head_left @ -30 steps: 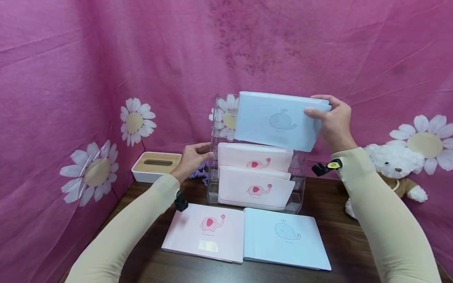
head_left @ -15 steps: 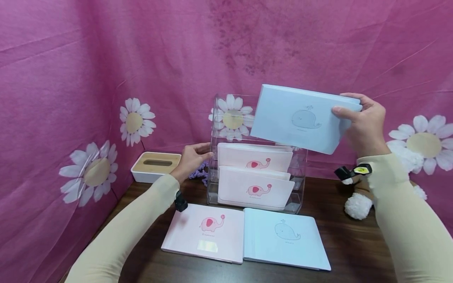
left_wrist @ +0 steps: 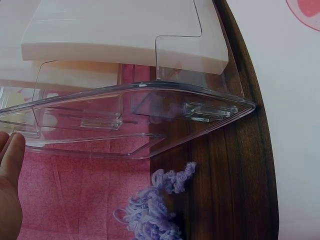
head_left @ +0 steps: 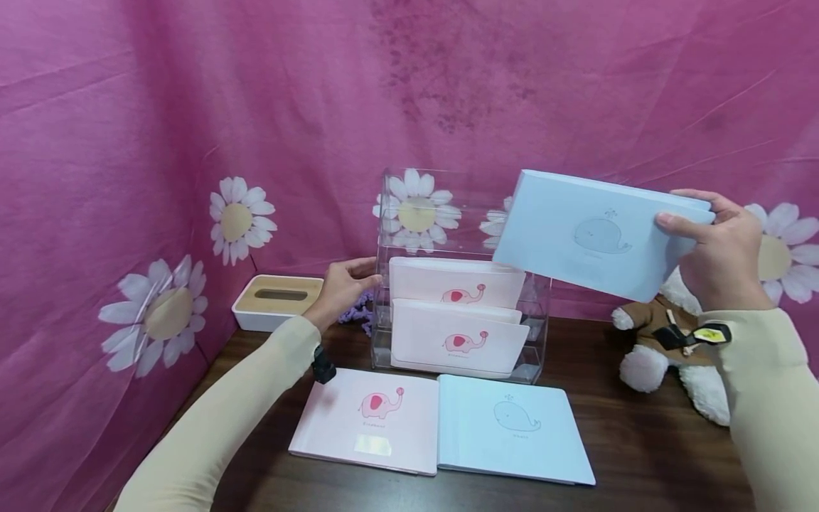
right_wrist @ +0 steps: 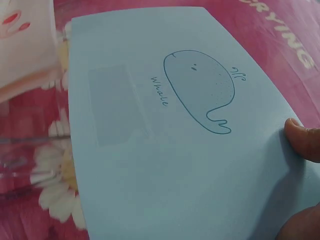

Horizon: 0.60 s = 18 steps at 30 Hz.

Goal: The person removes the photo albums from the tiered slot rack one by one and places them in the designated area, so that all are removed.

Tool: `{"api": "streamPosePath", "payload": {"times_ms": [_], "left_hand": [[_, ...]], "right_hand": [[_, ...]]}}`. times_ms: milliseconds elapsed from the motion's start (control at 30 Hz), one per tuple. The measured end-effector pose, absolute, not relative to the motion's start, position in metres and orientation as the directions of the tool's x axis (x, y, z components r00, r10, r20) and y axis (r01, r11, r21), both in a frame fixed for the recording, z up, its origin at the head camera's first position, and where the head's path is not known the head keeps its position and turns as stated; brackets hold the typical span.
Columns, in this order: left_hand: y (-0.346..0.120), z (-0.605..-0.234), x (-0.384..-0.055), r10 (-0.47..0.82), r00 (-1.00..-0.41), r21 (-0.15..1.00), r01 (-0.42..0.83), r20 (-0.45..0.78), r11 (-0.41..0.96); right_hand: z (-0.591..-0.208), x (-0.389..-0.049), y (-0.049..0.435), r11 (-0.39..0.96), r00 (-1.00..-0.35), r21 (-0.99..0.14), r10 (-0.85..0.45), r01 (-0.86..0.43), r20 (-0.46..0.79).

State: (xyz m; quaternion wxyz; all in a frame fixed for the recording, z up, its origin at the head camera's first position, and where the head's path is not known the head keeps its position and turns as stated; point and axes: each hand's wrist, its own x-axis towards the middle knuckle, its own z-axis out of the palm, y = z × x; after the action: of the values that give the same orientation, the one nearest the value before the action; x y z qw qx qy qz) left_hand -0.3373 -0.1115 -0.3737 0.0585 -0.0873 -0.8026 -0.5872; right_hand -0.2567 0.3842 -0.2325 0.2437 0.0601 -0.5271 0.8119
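My right hand (head_left: 723,245) pinches the right end of a pale blue album (head_left: 595,238) with a whale drawing, thumb on the cover and fingers behind. It is raised and tilted at the upper right of a clear acrylic rack (head_left: 540,313). The right wrist view shows the word "Whale" and a clear rectangle on the album's cover (right_wrist: 125,175). At the rack's left side my left hand (head_left: 345,288) rests its fingertips, with straight fingers on the clear edge in the left wrist view. Two pink elephant albums (head_left: 409,331) lean in the lower rack tiers.
A pink elephant album (head_left: 333,419) and a blue whale album (head_left: 473,441) lie side by side on the dark wooden table (head_left: 646,448). Left stands a tissue box (head_left: 275,316), with purple yarn-like flowers (head_left: 358,313) behind my left hand. A teddy bear (head_left: 652,341) sits at the right.
My right hand has carried the blue album rightward from over the rack's top tier, tilting it further and lately lowering it a little. The left hand stays at the rack's side.
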Motion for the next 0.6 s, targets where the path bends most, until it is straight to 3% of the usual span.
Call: {"api": "streamPosePath", "payload": {"times_ms": [233,600], "left_hand": [[-0.111,-0.371,-0.337,0.075,-0.978,0.933,0.206,0.192,0.296],[-0.110,-0.371,-0.338,0.085,-0.977,0.929,0.214,0.197,0.302]], "right_hand": [[-0.252,-0.243,0.414,-0.270,-0.860,-0.843,0.364,-0.466,0.359],[-0.279,-0.229,0.457,-0.337,-0.811,-0.740,0.308,-0.582,0.497]]}}
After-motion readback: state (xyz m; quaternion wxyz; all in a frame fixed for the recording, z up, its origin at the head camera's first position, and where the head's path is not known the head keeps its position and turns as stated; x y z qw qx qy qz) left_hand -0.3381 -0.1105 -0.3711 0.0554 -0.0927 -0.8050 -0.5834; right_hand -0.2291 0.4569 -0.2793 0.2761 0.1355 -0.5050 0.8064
